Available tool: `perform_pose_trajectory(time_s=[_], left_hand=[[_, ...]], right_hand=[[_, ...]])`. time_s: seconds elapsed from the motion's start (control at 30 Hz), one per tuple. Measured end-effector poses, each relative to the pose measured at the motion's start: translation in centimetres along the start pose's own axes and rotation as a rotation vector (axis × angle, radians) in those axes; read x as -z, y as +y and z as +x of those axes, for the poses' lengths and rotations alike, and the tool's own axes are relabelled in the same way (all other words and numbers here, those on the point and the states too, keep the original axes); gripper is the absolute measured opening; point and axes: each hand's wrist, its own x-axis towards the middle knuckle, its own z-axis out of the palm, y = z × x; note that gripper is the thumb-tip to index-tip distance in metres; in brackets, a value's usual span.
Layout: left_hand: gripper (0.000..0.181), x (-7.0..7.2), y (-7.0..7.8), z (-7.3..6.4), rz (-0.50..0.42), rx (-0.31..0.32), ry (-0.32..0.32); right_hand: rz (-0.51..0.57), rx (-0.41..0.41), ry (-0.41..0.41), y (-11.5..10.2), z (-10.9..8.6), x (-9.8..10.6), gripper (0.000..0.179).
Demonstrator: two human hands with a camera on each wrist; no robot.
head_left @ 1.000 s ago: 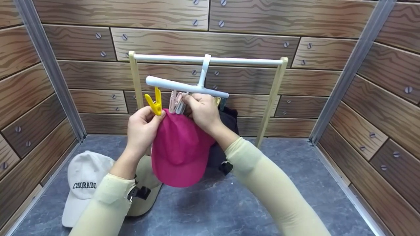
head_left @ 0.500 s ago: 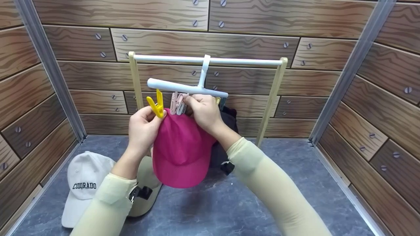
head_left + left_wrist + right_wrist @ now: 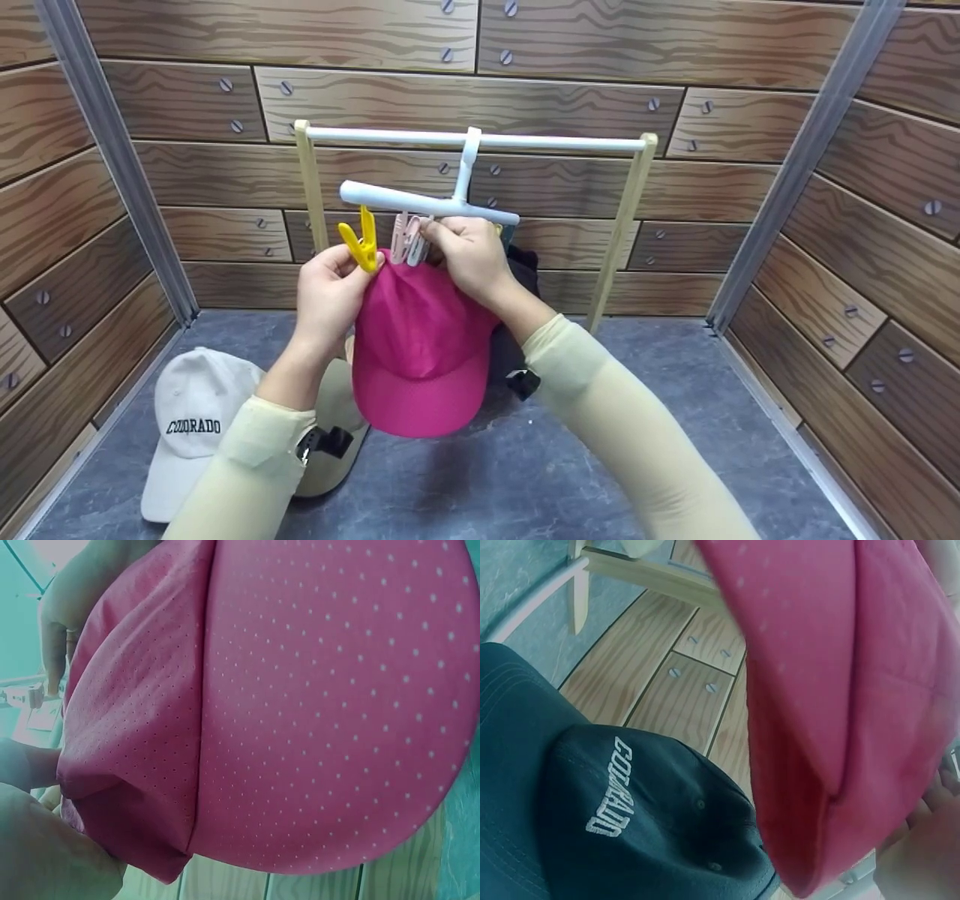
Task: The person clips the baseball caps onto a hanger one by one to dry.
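Note:
A pink cap (image 3: 420,337) hangs brim down below a pale blue hanger (image 3: 405,196) in the head view. My left hand (image 3: 326,300) pinches the cap's upper left edge, close by a yellow clothespin (image 3: 363,240) that hangs from the hanger's left end. At the cap's top, my right hand (image 3: 474,259) has thumb and fingers on a grey-pink clothespin (image 3: 417,244); part of its grip is hidden. Beside that one is a pale pink clothespin (image 3: 399,238). The left wrist view shows the perforated brim (image 3: 337,705) up close.
Behind the right hand a dark cap (image 3: 645,810) with white lettering hangs from the same hanger. A white rail (image 3: 555,141) on wooden posts carries the hanger. A white cap (image 3: 199,427) and an olive cap (image 3: 330,435) lie at left on the grey marbled surface.
The pink cap and both hands have shifted slightly right and down. The hanger's left end has dipped a little, and the yellow clothespin has moved with it.

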Motion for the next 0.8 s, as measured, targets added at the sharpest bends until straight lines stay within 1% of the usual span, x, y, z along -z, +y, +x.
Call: perform_pose_trajectory(time_s=[0.27, 0.53, 0.63, 0.8], left_hand=[[0.016, -0.2, 0.0, 0.1, -0.045, 0.02, 0.002], [0.022, -0.5, 0.0, 0.0, -0.139, 0.047, -0.024], [0.018, -0.5, -0.1, 0.0, -0.148, 0.043, -0.027], [0.007, -0.6, -0.1, 0.0, -0.136, 0.029, -0.028]], right_hand=[[0.004, -0.008, -0.009, 0.3, -0.1, 0.3, 0.049], [0.009, 0.034, -0.02, 0.7, 0.0, 0.5, 0.051], [0.002, 0.037, -0.015, 0.9, 0.0, 0.6, 0.052], [-0.001, 0.037, -0.01, 1.2, 0.0, 0.5, 0.05]])
